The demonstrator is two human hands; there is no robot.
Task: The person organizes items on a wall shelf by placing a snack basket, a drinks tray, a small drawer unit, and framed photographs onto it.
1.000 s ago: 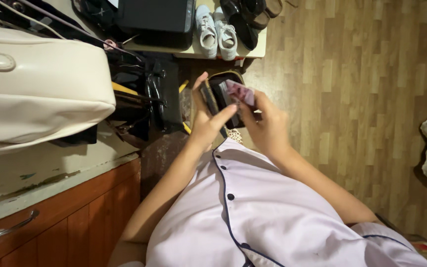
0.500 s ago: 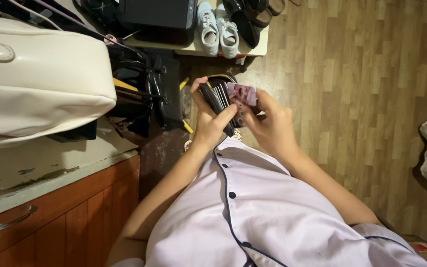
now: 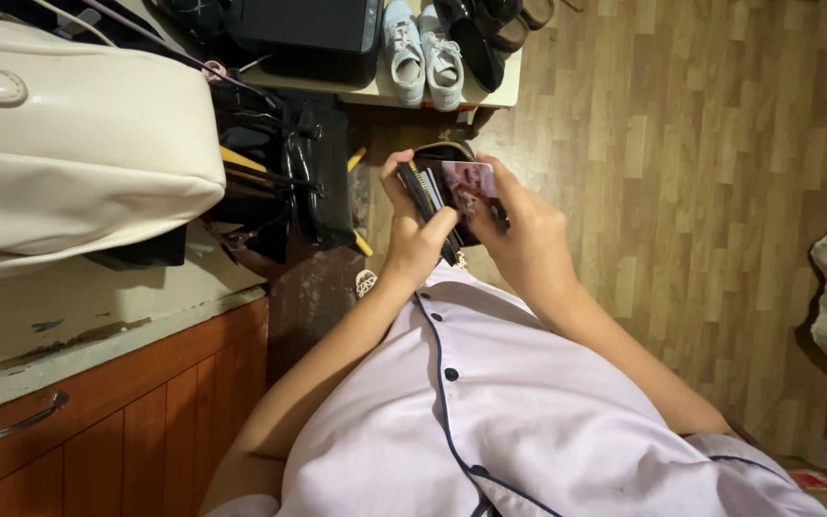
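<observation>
My left hand point(image 3: 413, 239) grips a small black zip wallet point(image 3: 435, 182) with a gold zipper, held open in front of my chest. My right hand point(image 3: 526, 235) pinches a pinkish photo card point(image 3: 469, 178) that sits partly inside the wallet's slots. Both hands are close together above the wooden floor point(image 3: 681, 172). My white shirt with dark piping point(image 3: 490, 402) fills the lower middle of the view.
A large cream bag point(image 3: 69, 144) lies on the counter point(image 3: 69, 325) at left, beside black bags point(image 3: 303, 172). White sneakers point(image 3: 421, 53) and dark shoes point(image 3: 485, 29) stand on a low shelf at the top. A wooden cabinet with a metal handle point(image 3: 7, 431) is lower left.
The wallet and both hands have shifted slightly right. The card has turned so its printed picture faces up, and my right hand has pushed it lower into the wallet.
</observation>
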